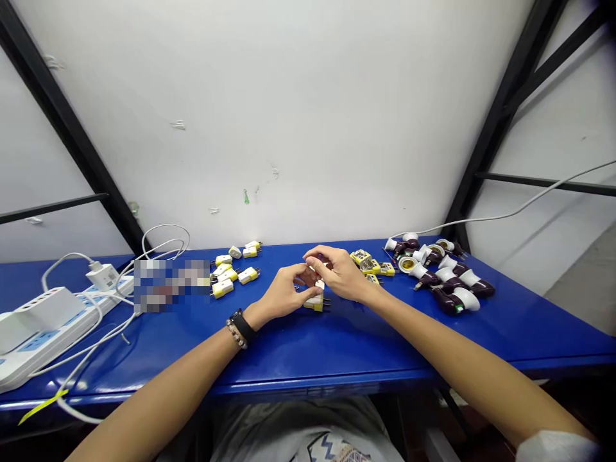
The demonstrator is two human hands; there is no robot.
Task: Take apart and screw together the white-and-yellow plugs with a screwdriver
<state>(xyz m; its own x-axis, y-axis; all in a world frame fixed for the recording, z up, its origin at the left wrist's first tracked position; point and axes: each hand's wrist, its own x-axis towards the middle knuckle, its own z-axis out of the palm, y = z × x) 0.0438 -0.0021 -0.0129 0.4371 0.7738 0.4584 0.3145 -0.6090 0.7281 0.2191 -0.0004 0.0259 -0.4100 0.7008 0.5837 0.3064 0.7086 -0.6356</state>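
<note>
My left hand (285, 292) and my right hand (342, 274) meet over the middle of the table, fingers curled toward each other. Between them shows a small white piece (320, 283), pinched by the fingertips and partly covered; its kind is hard to make out. Just under the hands lies a yellow-and-white plug adapter (314, 303) with its metal prongs pointing right. Beyond my right hand are several opened yellow adapter halves (368, 263) with metal parts visible inside. Left of my left hand, several whole yellow-and-white plug adapters (224, 276) lie in a loose group.
Several dark purple lamp holders with white collars (447, 279) are piled at the right. On the left stands a white power strip (58, 337) with chargers and tangled white cables (96, 343). A blurred patch (168, 285) hides part of the blue tabletop (366, 353). Black frame posts flank the white back wall.
</note>
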